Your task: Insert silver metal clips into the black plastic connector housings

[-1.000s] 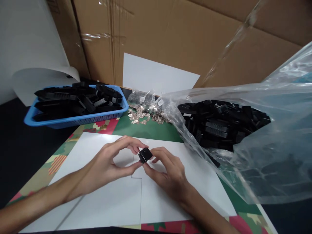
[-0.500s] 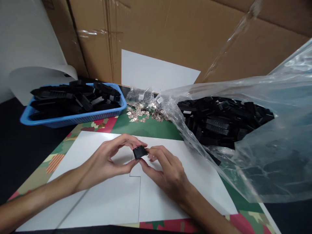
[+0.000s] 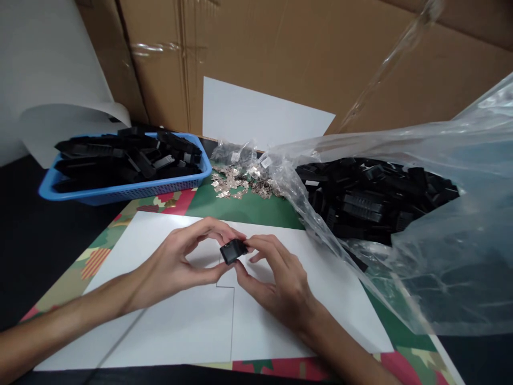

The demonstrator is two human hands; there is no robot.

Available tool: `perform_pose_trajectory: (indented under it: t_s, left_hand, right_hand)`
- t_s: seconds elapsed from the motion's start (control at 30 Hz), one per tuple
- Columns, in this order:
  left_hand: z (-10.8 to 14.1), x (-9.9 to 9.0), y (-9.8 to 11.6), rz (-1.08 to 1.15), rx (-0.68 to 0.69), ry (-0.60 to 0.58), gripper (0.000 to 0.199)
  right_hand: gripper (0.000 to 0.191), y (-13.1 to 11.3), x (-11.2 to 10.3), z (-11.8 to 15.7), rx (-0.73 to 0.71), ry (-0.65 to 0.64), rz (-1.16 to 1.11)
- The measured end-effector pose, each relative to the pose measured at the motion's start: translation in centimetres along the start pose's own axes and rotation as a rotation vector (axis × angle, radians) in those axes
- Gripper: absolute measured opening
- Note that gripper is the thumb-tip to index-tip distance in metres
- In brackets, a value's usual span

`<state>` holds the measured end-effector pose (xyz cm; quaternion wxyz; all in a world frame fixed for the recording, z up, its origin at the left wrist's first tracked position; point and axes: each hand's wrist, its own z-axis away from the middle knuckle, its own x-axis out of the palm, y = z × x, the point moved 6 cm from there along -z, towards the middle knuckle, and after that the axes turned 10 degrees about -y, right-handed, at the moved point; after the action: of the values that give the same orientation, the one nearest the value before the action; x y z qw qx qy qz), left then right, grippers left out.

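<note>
Left hand (image 3: 176, 263) and right hand (image 3: 282, 283) both pinch 1 black part (image 3: 231, 251) above the flat paper (image 3: 180, 326), maybe checking; turning needs care.

Smooth black plastic part (image 3: 233, 251); shiny metal pieces (image 3: 228, 184).

- Passable over the white sheet (image 3: 192, 329), between the forearms (image 3: 96, 303).
- Blocked at far left by the blue basket (image 3: 160, 187).
- Hemmed in at right by the plastic bag (image 3: 449, 267).
- Narrowed between those two by metal pieces (image 3: 228, 184).
- Closed off behind by cardboard (image 3: 260, 43).
</note>
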<state>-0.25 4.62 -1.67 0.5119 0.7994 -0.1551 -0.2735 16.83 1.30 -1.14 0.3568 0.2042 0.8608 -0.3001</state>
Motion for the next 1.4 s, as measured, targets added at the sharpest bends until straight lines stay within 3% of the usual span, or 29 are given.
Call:
perform_pose_trajectory:
  t_s: [0.17,0.3,0.53,0.67,0.8,1.07,1.4]
  left_hand:
    - [0.2,-0.4,0.8,-0.141,0.071,-0.011,0.039]
    - [0.5,-0.2,1.6,-0.313,0.165,-0.039,0.033]
    - [1.6,-0.2,2.9,-0.467,0.342,0.011,0.024]
    - [1.9,-0.1,2.9,-0.445,0.312,-0.037,0.033]
    - [2.1,0.0,3.1,-0.461,0.306,-0.019,0.044]
    - [1.7,0.3,3.6,-0.560,0.324,-0.011,0.040]
    - [2.3,0.9,3.1,-0.640,0.428,0.012,0.043]
  right_hand:
    - [0.044,0.0,-0.3,-0.3,-0.041,-0.081,-0.047]
    - [0.047,0.6,-0.6,-0.4,-0.040,-0.146,-0.229]
    - [0.040,2.0,-1.0,-0.3,0.212,-0.232,-0.621]
    - [0.046,1.8,-1.4,-0.4,0.254,-0.213,-0.740]
    - [0.047,1.7,-1.2,-0.4,0.279,-0.217,-0.762]
    - [0.051,1.8,-1.0,-0.2,0.286,-0.225,-0.756]
    - [0.060,1.6,-0.8,-0.3,0.246,-0.364,-0.633]
